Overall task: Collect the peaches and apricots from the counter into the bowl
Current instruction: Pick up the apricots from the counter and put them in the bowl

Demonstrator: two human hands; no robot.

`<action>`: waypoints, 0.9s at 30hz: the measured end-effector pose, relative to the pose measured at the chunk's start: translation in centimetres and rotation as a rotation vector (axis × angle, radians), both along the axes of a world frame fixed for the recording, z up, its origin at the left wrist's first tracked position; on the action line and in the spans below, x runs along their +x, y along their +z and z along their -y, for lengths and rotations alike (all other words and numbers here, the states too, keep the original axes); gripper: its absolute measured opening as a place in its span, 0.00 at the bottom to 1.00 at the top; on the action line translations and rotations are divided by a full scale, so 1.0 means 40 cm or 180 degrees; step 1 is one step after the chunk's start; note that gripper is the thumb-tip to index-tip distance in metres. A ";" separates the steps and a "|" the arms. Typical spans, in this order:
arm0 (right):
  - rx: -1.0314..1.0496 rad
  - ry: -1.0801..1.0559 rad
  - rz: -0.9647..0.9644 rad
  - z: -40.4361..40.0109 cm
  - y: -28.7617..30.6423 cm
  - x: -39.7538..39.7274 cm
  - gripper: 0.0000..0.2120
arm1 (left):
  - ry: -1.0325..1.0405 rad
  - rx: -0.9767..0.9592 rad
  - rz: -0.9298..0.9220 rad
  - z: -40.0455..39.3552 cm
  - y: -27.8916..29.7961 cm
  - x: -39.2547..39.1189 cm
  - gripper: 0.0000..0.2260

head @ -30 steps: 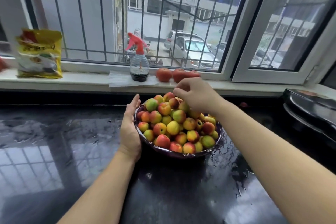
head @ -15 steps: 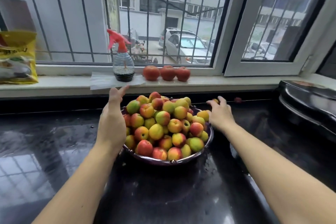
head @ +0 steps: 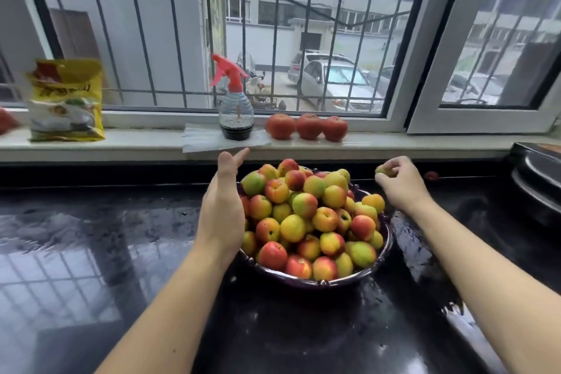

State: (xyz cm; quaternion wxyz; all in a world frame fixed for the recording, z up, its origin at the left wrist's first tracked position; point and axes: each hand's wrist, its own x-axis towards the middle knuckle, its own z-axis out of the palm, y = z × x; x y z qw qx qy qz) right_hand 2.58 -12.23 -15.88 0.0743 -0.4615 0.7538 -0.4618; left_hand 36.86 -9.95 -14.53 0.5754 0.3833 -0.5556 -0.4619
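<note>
While the fingers of the right hand are curled round a small yellow-green apricot, pinching it just past the far right rim of the bowl, the fruit hangs above the dark wet table rather than over the heap. The left hand stands edge-on against the bowl's left side, fingers straight and together, thumb spread toward the windowsill, touching the rim or the outermost fruit; which one I cannot tell. It looks to be steadying the bowl.

The bowl is piled well above its rim with peaches and apricots. Right of the bowl, near the back edge of the table, lies one small reddish fruit. Behind the bowl, on the sill, sit three larger red fruits, a spray bottle and a yellow bag.

The step in hand seems to be the carry of this apricot to the bowl. The next move calls for a gentle set-down in a hollow of the heap, since a fruit dropped on the crown could roll off.
</note>
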 end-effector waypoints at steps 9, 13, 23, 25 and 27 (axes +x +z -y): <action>-0.0131 0.1588 -0.0612 -0.114 0.239 0.268 0.13 | 0.0100 0.0057 0.0080 -0.006 0.002 -0.002 0.37; 0.0065 0.1547 -0.0458 -0.120 0.215 0.292 0.09 | 0.0110 0.0087 0.0079 -0.009 0.005 -0.002 0.37; 0.0446 0.1876 -0.0273 -0.091 0.194 0.244 0.16 | 0.0184 0.0074 0.0170 -0.009 0.004 -0.003 0.37; 0.0017 0.1610 0.0443 -0.082 0.185 0.187 0.19 | 0.0189 0.0064 0.0223 -0.006 0.002 -0.003 0.37; -0.0268 0.0921 0.0746 -0.061 0.148 0.114 0.19 | 0.0209 0.0009 0.0285 -0.003 0.000 -0.006 0.36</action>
